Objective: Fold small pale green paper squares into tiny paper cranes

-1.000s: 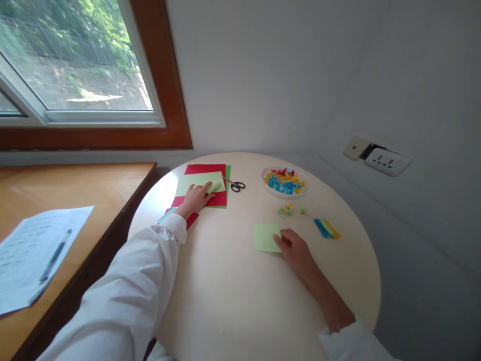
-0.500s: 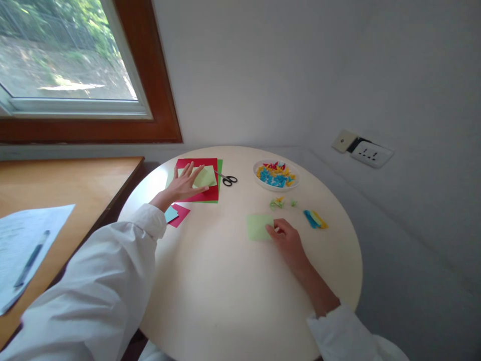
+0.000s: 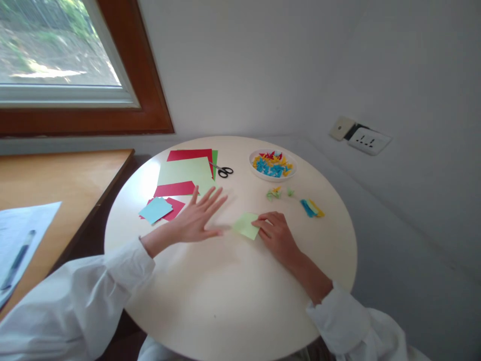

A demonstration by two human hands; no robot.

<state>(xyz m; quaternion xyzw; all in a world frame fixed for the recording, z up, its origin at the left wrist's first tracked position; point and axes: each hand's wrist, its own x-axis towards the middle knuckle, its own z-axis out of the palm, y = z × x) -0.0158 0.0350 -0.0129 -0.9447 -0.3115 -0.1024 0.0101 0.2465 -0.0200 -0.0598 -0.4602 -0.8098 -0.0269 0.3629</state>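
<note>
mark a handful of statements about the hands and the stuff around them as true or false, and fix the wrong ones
1. The right hand holds a light green paper piece. True.
2. The left hand is closed in a fist. False: it is open, fingers spread.
3. The white dish holds small blue, yellow and red pieces. True.
4. The pen lies on the round table. False: it lies on the white sheet at the left.
5. The scissors have black handles. True.

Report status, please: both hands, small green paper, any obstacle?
Right hand pinching small green paper. Left hand open, apart from paper. No obstacle seen between them.
</note>
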